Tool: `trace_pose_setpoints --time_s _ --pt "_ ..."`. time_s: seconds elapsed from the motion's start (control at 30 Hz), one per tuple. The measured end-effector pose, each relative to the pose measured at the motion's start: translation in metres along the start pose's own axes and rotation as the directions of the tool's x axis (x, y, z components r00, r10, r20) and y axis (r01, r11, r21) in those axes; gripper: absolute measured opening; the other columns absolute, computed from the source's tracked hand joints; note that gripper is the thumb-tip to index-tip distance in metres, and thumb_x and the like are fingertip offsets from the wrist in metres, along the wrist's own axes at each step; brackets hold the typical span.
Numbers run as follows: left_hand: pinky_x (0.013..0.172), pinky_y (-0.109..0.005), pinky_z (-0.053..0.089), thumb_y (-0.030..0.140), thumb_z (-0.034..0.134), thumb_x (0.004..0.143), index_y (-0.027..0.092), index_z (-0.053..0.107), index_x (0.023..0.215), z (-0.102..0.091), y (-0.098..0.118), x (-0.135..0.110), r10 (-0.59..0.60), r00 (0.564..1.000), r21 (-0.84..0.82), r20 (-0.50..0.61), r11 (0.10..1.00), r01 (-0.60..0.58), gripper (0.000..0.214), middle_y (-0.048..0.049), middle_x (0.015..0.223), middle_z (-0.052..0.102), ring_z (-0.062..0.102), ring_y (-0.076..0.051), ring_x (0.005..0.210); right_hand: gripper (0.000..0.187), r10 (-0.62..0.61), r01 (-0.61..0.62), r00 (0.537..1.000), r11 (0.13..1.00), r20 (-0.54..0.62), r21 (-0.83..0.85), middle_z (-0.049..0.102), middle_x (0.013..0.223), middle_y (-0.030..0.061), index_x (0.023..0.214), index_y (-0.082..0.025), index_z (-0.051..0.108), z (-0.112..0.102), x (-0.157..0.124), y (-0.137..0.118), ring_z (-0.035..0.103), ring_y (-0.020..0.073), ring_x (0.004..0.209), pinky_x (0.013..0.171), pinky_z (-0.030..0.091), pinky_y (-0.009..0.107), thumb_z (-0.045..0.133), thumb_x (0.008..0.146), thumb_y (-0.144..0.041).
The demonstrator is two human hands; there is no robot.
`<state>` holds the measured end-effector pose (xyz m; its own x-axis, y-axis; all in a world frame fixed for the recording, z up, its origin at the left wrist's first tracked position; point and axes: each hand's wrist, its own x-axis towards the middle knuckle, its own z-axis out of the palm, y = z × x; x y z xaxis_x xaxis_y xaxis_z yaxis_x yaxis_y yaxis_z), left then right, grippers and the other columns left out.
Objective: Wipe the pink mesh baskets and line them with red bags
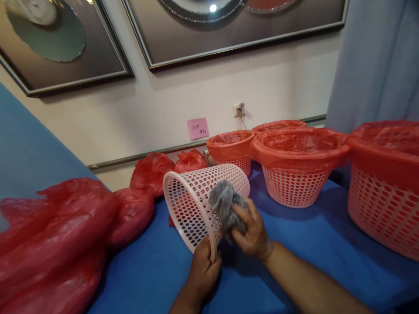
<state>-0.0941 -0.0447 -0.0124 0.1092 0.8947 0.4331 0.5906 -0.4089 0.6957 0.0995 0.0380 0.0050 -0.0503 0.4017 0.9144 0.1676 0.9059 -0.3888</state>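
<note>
Basket (pixel 204 185), pale pink and full of holes, lies on its side straight ahead of your hands, above the blue cover (pixel 147 270) on the table; whether its underside touches that cover cannot be told from this angle. Its long axis runs across your view, the wide mouth turned left and somewhat toward you, the narrower base off to the right and a little farther away. Your left hand (pixel 204 266) is the one at the mouth, closed on the lower near part of the rim, so the basket's body stretches forward and to the right of that grip. Your right hand (pixel 252 231) sits to the right, nearer the base, half curled around a bunched grey cloth (pixel 225 205) that lies against the near outer side of the wall; from there, the mouth is to the left and the base just ahead. Red bags (pixel 59 235) bulge to the left, and baskets with red liners (pixel 296 174) stand upright beyond and to the right.
</note>
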Motion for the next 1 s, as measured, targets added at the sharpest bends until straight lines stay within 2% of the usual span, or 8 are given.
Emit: trace_pose_setpoints --time_s 0.1,0.23,0.47,0.57,0.7,0.83,0.93,1.0 --pt "0.107 -0.049 0.056 0.052 0.064 0.092 0.02 0.075 0.125 0.0 0.001 0.0 0.005 1.0 -0.036 -0.008 0.999 -0.005 0.047 -0.0132 0.127 0.077 0.07 -0.035 0.118 0.072 -0.162 0.155 0.985 0.981 0.06 0.114 0.047 0.154 0.0113 0.149 -0.031 0.053 0.003 -0.008 -0.021 0.067 0.0302 0.122 0.094 0.063 0.044 0.063 0.078 -0.022" --pt "0.115 -0.051 0.049 0.044 0.062 0.092 0.02 0.075 0.127 -0.002 -0.001 -0.002 -0.062 0.997 -0.022 -0.038 0.998 0.061 0.044 -0.0117 0.123 0.078 0.067 -0.035 0.126 0.057 0.213 -0.21 0.973 0.976 -0.086 0.051 0.062 0.139 0.0129 0.137 -0.026 0.063 0.007 -0.001 0.006 0.066 0.0303 0.122 0.104 0.057 0.049 0.062 0.08 -0.021" --pt "0.119 -0.052 0.046 0.029 0.063 0.084 0.021 0.075 0.13 -0.005 -0.004 -0.002 -0.076 0.997 0.016 -0.019 0.997 0.077 0.048 -0.0114 0.128 0.077 0.064 -0.035 0.132 0.052 0.885 -0.8 0.436 0.463 -0.16 0.381 0.077 0.107 0.0115 0.119 -0.016 0.069 -0.003 0.022 0.079 0.072 0.0308 0.098 0.093 0.057 0.05 0.062 0.078 -0.047" --pt "0.12 -0.054 0.045 0.027 0.059 0.088 0.021 0.072 0.135 -0.005 0.001 0.001 -0.06 0.998 0.003 0.007 0.998 0.06 0.049 -0.012 0.135 0.074 0.062 -0.034 0.135 0.051 0.746 -0.702 0.635 0.665 -0.2 0.254 0.075 0.118 0.0124 0.126 -0.018 0.068 -0.001 0.016 0.059 0.07 0.0306 0.11 0.102 0.054 0.05 0.063 0.081 -0.041" --pt "0.115 -0.052 0.05 0.031 0.057 0.094 0.022 0.069 0.139 -0.006 0.009 0.003 -0.049 0.998 -0.046 0.035 0.998 0.05 0.048 -0.0112 0.135 0.074 0.063 -0.035 0.134 0.063 0.131 -0.128 0.991 0.989 -0.033 0.08 0.06 0.144 0.0125 0.143 -0.026 0.059 0.001 0.002 0.004 0.066 0.0307 0.125 0.105 0.056 0.048 0.063 0.08 -0.023" --pt "0.107 -0.047 0.056 0.038 0.064 0.092 0.025 0.072 0.133 -0.007 0.009 0.003 -0.047 0.998 -0.075 0.04 0.996 0.05 0.044 -0.0083 0.13 0.076 0.067 -0.035 0.128 0.076 -0.155 0.14 0.984 0.976 0.084 0.164 0.051 0.152 0.011 0.15 -0.031 0.051 0.005 -0.005 -0.023 0.067 0.0303 0.124 0.097 0.062 0.044 0.063 0.075 -0.02" --pt "0.116 -0.049 0.049 0.036 0.056 0.096 0.023 0.07 0.137 -0.007 0.005 0.004 -0.064 0.997 -0.057 0.052 0.996 0.067 0.045 -0.0089 0.136 0.074 0.063 -0.033 0.134 0.064 0.153 -0.152 0.988 0.988 -0.021 0.037 0.06 0.142 0.0137 0.143 -0.025 0.059 0.009 0.0 -0.002 0.066 0.0305 0.124 0.102 0.058 0.047 0.061 0.079 -0.021" --pt "0.122 -0.05 0.043 0.03 0.053 0.095 0.023 0.068 0.14 -0.007 0.002 0.004 -0.077 0.996 -0.03 0.054 0.996 0.079 0.049 -0.009 0.14 0.071 0.06 -0.031 0.138 0.053 0.463 -0.466 0.871 0.884 -0.163 0.021 0.068 0.129 0.0147 0.133 -0.021 0.065 0.008 0.006 0.025 0.067 0.0312 0.12 0.105 0.055 0.051 0.061 0.081 -0.026"
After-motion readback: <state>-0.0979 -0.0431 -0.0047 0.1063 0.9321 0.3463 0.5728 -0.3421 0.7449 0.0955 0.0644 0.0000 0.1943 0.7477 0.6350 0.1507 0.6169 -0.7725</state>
